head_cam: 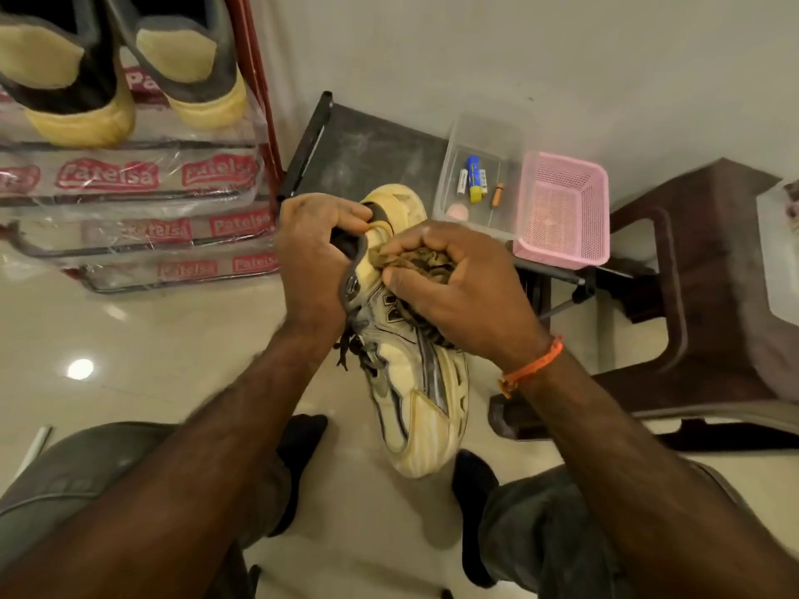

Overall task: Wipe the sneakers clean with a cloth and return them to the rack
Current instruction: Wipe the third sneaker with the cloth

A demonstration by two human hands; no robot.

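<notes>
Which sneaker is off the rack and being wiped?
The cream sneaker held over the floor: left hand grips its collar, right hand presses the cloth on it. The other two sneakers sit on the rack.

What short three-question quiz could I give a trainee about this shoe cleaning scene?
1. True or false: the right hand grips the cloth.
2. Which hand holds the sneaker at its collar: A) left hand, B) right hand?
3. What colour is the basket beside the clear container?

Key: 1 true. 2 A. 3 pink.
</notes>
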